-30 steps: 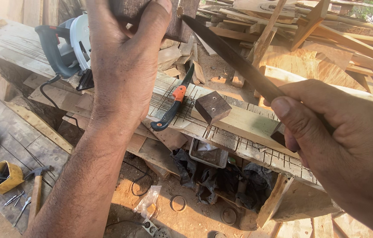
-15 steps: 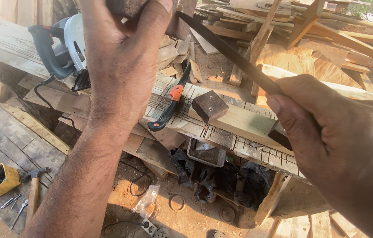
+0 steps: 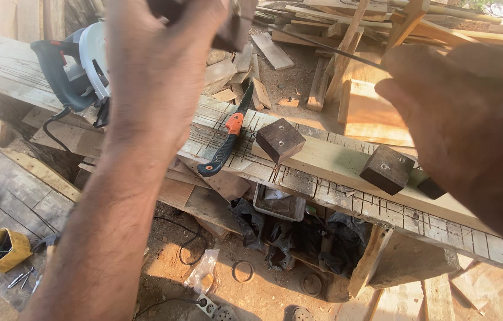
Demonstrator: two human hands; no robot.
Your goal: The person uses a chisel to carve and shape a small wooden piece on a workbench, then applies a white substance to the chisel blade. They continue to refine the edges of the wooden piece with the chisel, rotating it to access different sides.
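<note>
Up at twelve o'clock the left hand (image 3: 156,65) clamps a dark wood block (image 3: 227,27), small, rigid and probably light, best pinched by its flat sides, while the right hand (image 3: 471,125) at three o'clock grips a thin stiff file (image 3: 322,44) against it.

Bare table (image 3: 346,163) lies open between the dark wood block (image 3: 280,139) and a second block (image 3: 387,169). Just left of the first block, a folding saw (image 3: 227,139) blocks the way; farther left stands a circular saw (image 3: 79,68).
</note>
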